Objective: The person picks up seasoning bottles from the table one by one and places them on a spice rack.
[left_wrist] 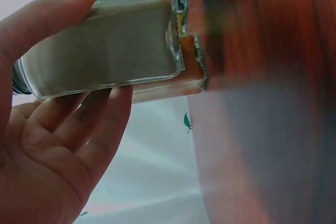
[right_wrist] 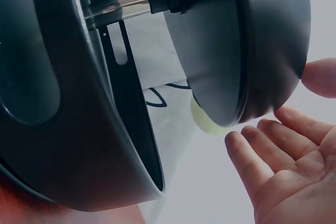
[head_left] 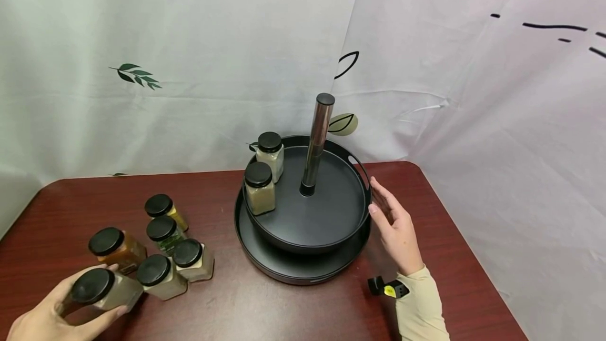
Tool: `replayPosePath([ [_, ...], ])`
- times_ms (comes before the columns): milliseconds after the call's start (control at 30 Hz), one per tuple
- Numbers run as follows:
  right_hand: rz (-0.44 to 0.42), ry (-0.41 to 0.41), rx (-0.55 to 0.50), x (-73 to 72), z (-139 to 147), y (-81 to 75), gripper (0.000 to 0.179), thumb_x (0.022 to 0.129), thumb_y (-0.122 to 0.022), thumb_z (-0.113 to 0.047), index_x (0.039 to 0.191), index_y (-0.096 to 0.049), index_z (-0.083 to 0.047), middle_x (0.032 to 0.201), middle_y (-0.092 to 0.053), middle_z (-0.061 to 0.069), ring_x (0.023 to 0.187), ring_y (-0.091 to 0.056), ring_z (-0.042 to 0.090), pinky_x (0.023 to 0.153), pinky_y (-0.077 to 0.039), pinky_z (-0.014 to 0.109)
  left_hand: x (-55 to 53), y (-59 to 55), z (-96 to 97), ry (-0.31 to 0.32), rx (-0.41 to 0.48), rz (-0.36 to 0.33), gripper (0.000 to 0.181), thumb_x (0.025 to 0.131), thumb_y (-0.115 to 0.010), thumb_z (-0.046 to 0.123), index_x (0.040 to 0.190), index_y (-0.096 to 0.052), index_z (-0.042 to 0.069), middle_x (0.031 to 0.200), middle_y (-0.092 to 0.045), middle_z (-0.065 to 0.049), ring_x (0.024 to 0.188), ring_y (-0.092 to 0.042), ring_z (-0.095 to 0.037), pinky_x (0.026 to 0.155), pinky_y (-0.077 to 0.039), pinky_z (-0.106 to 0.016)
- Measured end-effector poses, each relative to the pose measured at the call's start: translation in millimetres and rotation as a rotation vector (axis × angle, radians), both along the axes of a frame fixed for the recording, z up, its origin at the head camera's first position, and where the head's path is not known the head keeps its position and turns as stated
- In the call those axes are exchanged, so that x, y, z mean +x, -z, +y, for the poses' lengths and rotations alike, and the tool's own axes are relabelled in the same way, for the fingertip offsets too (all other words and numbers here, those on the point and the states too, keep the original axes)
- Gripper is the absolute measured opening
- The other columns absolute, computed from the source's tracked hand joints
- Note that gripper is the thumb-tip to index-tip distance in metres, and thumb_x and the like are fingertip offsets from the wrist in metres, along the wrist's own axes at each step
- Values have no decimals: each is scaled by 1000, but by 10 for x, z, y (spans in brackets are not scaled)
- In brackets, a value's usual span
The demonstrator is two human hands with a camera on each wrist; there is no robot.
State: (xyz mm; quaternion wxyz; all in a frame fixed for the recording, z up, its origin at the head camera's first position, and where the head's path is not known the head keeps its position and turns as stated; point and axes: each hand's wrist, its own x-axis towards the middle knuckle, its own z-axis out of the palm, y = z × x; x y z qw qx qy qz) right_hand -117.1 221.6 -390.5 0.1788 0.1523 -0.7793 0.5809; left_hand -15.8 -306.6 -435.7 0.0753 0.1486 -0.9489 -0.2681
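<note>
The person's left hand (head_left: pixel 54 313), towards the left edge of the dark red wooden table (head_left: pixel 303 312), grips a black-lidded square glass spice jar (head_left: pixel 124 293) of pale powder: thumb along one side, fingers on the opposite side. Whether the jar's base touches the table cannot be told. Just beyond it stand five similar jars, grouped closely: orange-brown (head_left: pixel 132 254), yellow (head_left: pixel 177 218), green (head_left: pixel 172 242) and two pale ones (head_left: pixel 201 266).

The right hand (head_left: pixel 396 230) is spread, fingers extended and thumb apart from them, fingertips touching the outside of a round black upper tray (head_left: pixel 331 214) at its right rim. That tray sits above a wider lower tray (head_left: pixel 303 272), near the table's back edge. A shiny post (head_left: pixel 318 146) rises from the upper tray, and two filled jars (head_left: pixel 261 200) stand at its left rim.
</note>
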Motion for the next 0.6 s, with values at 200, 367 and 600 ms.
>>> replayPosePath([
  [200, 4, -3, 17, 7, 1, 1, 50, 102, -53, 2, 151, -45, -4, 155, -43, 10, 142, -42, 13, 111, -37, 24, -6, 35, -110, 50, 89, 56, 87, 68, -95, 31, 139, -53, 2, 101, -62, 19, 82, -30, 29, 60, -54, -51],
  [367, 10, -9, 28, 10, 1, -4, 50, 102, -53, 2, 152, -44, -6, 156, -42, 9, 143, -40, 14, 112, -37, 25, -45, 13, -192, 104, 128, 46, 82, 71, -94, 31, 135, -54, 0, 103, -56, 23, 82, -36, 28, 58, -55, -43],
  [600, 25, -1, 34, 18, -5, -22, 50, 101, -55, 3, 150, -47, -6, 155, -45, 7, 141, -42, 13, 111, -39, 27, -79, -65, -219, 311, 196, 162, 65, 69, -92, 4, 125, -59, 0, 108, -54, 34, 87, -58, 14, 58, -53, -21],
])
